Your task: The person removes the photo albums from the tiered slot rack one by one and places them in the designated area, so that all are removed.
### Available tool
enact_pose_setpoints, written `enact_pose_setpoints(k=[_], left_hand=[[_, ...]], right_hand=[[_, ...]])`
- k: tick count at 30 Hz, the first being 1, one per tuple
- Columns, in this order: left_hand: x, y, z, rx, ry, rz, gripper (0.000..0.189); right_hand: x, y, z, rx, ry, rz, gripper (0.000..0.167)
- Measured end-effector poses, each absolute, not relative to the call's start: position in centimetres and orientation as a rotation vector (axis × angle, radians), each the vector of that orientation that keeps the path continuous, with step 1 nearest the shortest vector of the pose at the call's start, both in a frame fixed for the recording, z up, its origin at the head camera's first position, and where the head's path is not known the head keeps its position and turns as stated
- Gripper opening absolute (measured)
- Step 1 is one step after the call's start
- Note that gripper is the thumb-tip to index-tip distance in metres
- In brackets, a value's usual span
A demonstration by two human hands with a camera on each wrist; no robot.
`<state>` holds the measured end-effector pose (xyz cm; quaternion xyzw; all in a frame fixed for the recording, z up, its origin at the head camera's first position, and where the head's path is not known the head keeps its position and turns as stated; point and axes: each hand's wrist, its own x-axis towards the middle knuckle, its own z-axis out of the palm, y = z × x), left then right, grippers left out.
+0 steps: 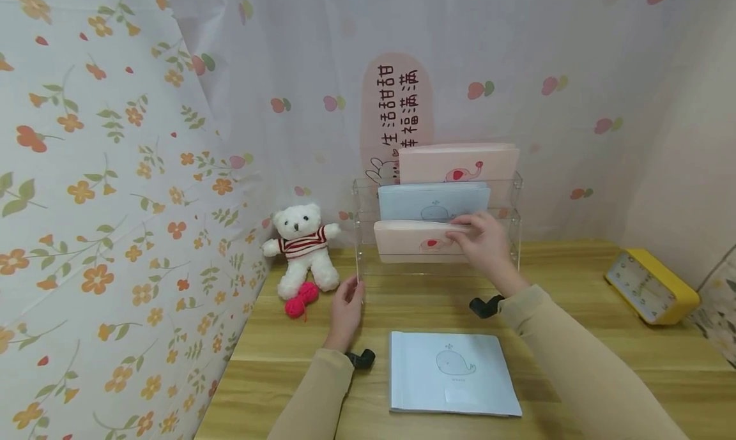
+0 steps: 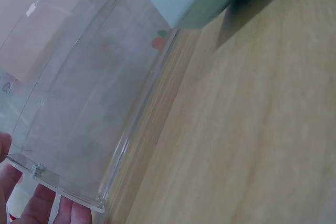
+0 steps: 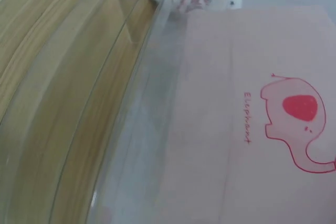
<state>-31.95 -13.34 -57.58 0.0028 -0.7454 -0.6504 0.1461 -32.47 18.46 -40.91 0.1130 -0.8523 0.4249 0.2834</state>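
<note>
A clear tiered rack [image 1: 437, 274] stands against the curtain with booklets in its tiers. My left hand [image 1: 347, 303] grips the rack's left side panel, thumb on one side and fingers on the other in the left wrist view. With my right hand [image 1: 487, 247] I pinch the top edge of the front pink elephant booklet [image 1: 397, 243], in the lowest tier. Its elephant picture and the word "Elephant" fill much of the right wrist view, where the right fingers are out of sight. Behind it are a pale blue whale booklet [image 1: 402, 202] and a taller pink elephant booklet [image 1: 425, 162].
Another pale blue whale booklet [image 1: 425, 376] lies flat on the wooden table [image 1: 563, 274] between my forearms. A white teddy bear [image 1: 310, 264] with red yarn balls [image 1: 301, 301] sits left of the rack. A yellow clock [image 1: 655, 283] stands at the right.
</note>
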Motion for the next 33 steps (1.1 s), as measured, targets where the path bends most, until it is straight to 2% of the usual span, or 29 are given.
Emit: enact_pose_setpoints(k=[14,22,33], left_hand=[[-31.7,-13.3,-57.3,0.01,-2.176,-1.867,0.042],[-31.7,-13.3,-57.3,0.025,-2.132,-1.899,0.039],[-31.9,-13.3,-57.4,0.024,-2.159,-1.867,0.04]], right_hand=[[-28.6,19.0,-39.8,0.37,-1.962,1.088,0.026],[-26.7,19.9,-41.5,0.371,-2.165,1.09,0.023],[-26.4,20.7,-45.2,0.39,-2.381,1.095,0.02]])
